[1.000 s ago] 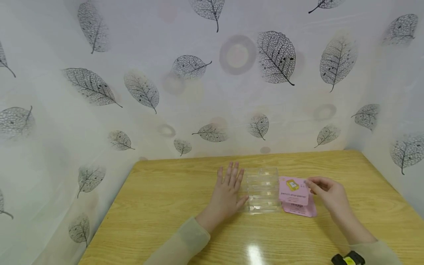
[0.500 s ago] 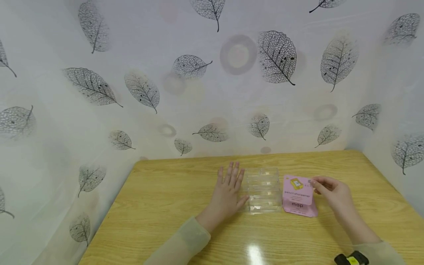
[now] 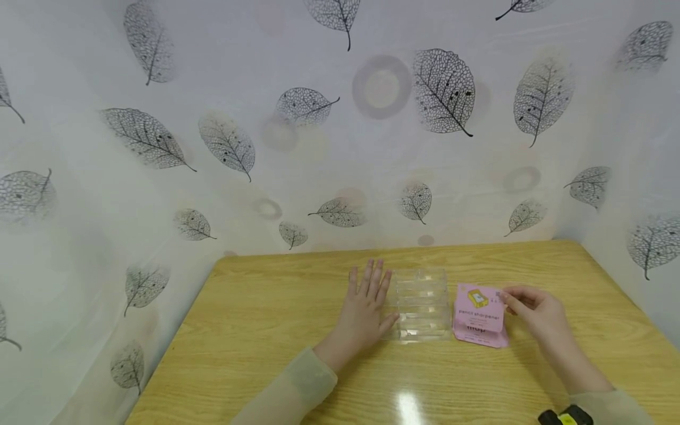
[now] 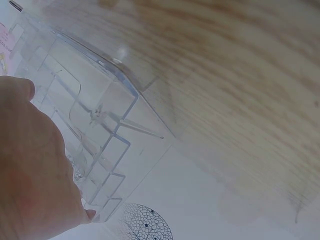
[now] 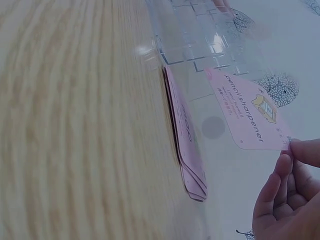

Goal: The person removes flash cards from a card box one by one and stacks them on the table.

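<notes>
A pink "pencil sharpener" card (image 3: 480,307) is pinched at its right edge by my right hand (image 3: 539,313); in the right wrist view thumb and fingers hold the corner of this card (image 5: 252,112), raised off the table. Under it lies a small stack of pink cards (image 5: 182,135), the top one reading "map". A clear tiered plastic rack (image 3: 423,304) stands just left of the cards. My left hand (image 3: 363,310) lies with straight, spread fingers against the rack's left side. The left wrist view shows the rack (image 4: 100,115) beside this hand (image 4: 35,165).
A wood-grain table (image 3: 255,330) carries everything. A pale curtain (image 3: 329,147) printed with leaf shapes hangs behind it and on both sides. At the lower right a black strap (image 3: 565,416) shows on the right forearm.
The right hand has drawn the pencil sharpener card slightly right, away from the rack, and then lowered it a little over the stack. The left hand and rack look unmoved.
</notes>
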### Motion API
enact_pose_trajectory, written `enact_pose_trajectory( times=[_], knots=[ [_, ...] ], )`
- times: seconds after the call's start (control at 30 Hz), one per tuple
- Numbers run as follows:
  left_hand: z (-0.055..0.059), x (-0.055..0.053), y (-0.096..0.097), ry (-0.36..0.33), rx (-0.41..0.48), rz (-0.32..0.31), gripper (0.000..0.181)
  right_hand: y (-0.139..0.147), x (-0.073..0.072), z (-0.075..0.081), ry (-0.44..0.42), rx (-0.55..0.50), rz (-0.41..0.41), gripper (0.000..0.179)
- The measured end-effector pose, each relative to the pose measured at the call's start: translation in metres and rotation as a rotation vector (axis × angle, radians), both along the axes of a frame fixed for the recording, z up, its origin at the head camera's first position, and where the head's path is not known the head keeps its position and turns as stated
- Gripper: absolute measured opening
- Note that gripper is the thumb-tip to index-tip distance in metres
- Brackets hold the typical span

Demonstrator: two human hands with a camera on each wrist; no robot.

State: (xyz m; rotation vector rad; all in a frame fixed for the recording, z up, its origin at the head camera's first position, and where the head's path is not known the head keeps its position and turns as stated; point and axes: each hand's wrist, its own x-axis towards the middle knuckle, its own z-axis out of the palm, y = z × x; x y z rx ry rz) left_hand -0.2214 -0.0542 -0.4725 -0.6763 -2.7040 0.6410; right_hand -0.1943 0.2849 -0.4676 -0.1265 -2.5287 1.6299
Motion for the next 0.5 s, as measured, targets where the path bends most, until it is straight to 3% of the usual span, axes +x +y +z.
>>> enact_pose_trajectory(
  times=[0.5],
  knots=[
    [-0.0004,-0.0006,0.0007,0.001,-0.001,0.003,0.086,-0.0011,0.0005,-0.0102,-0.047,0.025,-0.009,0.052]
  ],
)
